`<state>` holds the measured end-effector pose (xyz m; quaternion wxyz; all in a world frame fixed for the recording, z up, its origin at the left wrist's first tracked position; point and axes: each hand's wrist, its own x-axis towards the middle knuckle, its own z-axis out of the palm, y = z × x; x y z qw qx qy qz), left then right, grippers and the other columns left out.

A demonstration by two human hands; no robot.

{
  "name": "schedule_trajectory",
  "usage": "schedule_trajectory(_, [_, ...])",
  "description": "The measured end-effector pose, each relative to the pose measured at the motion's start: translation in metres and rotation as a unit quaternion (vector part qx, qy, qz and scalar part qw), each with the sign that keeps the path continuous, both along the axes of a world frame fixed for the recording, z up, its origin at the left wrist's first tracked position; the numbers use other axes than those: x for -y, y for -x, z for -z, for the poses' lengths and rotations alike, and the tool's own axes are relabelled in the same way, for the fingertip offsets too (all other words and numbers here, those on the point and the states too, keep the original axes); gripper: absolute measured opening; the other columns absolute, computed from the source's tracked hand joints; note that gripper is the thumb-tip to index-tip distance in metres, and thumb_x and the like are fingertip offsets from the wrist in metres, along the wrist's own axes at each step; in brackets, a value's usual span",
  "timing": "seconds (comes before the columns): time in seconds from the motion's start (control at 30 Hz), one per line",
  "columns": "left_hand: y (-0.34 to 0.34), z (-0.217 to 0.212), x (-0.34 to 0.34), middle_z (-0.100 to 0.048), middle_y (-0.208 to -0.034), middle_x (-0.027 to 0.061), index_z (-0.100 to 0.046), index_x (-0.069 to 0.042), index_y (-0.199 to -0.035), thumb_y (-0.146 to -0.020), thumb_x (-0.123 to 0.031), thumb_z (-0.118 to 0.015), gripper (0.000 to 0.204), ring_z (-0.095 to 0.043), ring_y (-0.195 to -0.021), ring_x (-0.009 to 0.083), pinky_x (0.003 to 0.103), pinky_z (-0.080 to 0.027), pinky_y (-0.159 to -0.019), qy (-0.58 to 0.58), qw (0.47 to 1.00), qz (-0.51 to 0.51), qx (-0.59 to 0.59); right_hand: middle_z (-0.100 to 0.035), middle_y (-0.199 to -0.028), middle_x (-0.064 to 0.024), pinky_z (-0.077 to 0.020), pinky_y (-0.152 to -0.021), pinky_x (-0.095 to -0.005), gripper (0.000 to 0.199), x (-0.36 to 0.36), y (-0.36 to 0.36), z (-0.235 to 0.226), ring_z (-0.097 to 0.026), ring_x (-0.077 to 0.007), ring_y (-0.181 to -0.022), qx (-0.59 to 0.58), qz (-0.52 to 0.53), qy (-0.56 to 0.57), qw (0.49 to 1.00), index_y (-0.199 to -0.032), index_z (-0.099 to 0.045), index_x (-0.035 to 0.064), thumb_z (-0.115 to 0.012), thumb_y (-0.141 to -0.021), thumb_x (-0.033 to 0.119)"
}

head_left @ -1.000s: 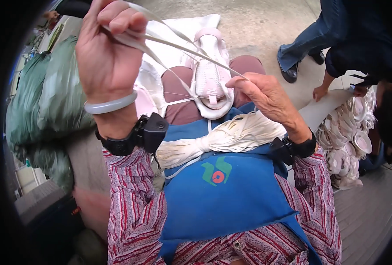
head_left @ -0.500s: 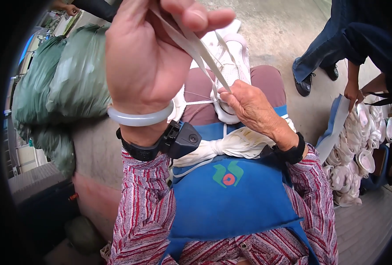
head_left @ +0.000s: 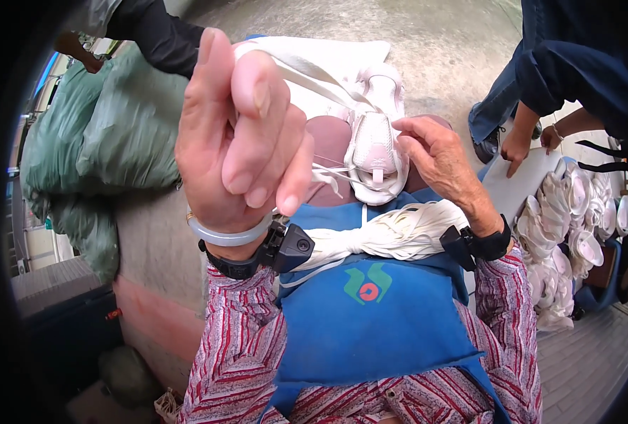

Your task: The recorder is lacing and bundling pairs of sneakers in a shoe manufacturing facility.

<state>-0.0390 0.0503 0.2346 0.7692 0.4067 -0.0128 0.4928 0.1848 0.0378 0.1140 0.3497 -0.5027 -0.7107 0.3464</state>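
Note:
Raised close to the camera, my left hand (head_left: 247, 134) is closed on a flat white shoelace (head_left: 307, 67). The lace runs from its fingers down to a white shoe (head_left: 376, 145) with a pale pink tongue. That shoe lies on my lap, its heel opening toward me. At the shoe's right edge is my right hand (head_left: 441, 155), thumb and forefinger a little apart, with no lace visible between them. Thin white strings hang beside the shoe, below my left hand. A tied bundle of white laces (head_left: 377, 233) rests across my blue apron (head_left: 370, 328).
Stuffed green sacks (head_left: 123, 120) stand at the left. At the right, a co-worker's hands (head_left: 529, 141) hold a pale sheet (head_left: 512, 180) beside piled shoe parts (head_left: 554, 240). Another person's dark trouser leg (head_left: 162, 35) shows at top left. White material (head_left: 342, 53) lies beyond the shoe.
My right hand has let go of the lace and moved up and right to the shoe's edge. My left hand has turned and its fingers have curled. The co-worker's hands have shifted left.

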Motion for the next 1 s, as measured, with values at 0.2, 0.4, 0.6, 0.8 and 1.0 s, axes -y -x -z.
schedule_trajectory(0.2, [0.008, 0.008, 0.003, -0.044, -0.042, 0.0038, -0.048, -0.003, -0.078, -0.101, -0.031, -0.014, 0.050, -0.041, -0.032, 0.0137, 0.030, -0.049, -0.036, 0.011, 0.999, 0.006, 0.042, -0.060, -0.083, -0.0110, -0.0467, -0.062, -0.0281, 0.021, 0.009, 0.006, -0.004, -0.057, -0.0178, -0.067, 0.000, -0.082, 0.035, 0.996, -0.100, -0.061, 0.0002, -0.059, -0.081, 0.009])
schedule_trajectory(0.4, [0.009, 0.005, 0.007, -0.051, -0.048, 0.0073, -0.050, -0.003, -0.081, -0.100, -0.030, -0.012, 0.050, -0.050, -0.037, 0.0192, 0.037, -0.053, -0.043, -0.014, 0.997, 0.051, 0.065, -0.057, -0.094, -0.0110, -0.0488, -0.063, -0.0286, 0.034, -0.002, 0.019, -0.018, -0.058, -0.0186, -0.072, 0.005, 0.032, -0.090, 0.995, -0.109, -0.057, 0.0040, -0.066, -0.077, 0.010])
schedule_trajectory(0.6, [0.007, 0.000, 0.006, -0.051, -0.047, 0.0073, -0.050, -0.003, -0.082, -0.100, -0.029, -0.013, 0.049, -0.052, -0.038, 0.0196, 0.036, -0.054, -0.043, -0.016, 0.993, 0.087, 0.072, -0.055, -0.108, -0.0123, -0.0484, -0.077, -0.0371, 0.029, -0.029, 0.032, -0.001, -0.057, -0.0284, -0.090, 0.062, -0.055, -0.167, 0.982, -0.106, -0.058, 0.0049, -0.065, -0.080, 0.017])
schedule_trajectory(0.8, [0.014, 0.000, 0.007, -0.050, -0.046, 0.0073, -0.049, -0.004, -0.078, -0.100, -0.028, -0.013, 0.049, -0.049, -0.037, 0.0192, 0.035, -0.053, -0.042, -0.006, 0.996, 0.080, 0.048, -0.059, -0.097, -0.0107, -0.0443, -0.079, -0.0406, 0.019, -0.036, 0.036, -0.004, -0.055, -0.0305, -0.093, 0.130, -0.118, -0.195, 0.965, -0.099, -0.060, 0.0058, -0.059, -0.084, 0.019])
schedule_trajectory(1.0, [0.017, 0.005, 0.000, -0.047, -0.044, 0.0048, -0.048, -0.004, -0.081, -0.101, -0.030, -0.011, 0.049, -0.048, -0.036, 0.0185, 0.034, -0.052, -0.041, -0.035, 0.997, 0.061, 0.044, -0.059, -0.087, -0.0122, -0.0460, -0.071, -0.0389, 0.021, -0.043, 0.044, 0.003, -0.056, -0.0302, -0.079, 0.080, -0.179, -0.138, 0.971, -0.096, -0.059, 0.0037, -0.054, -0.089, 0.022])
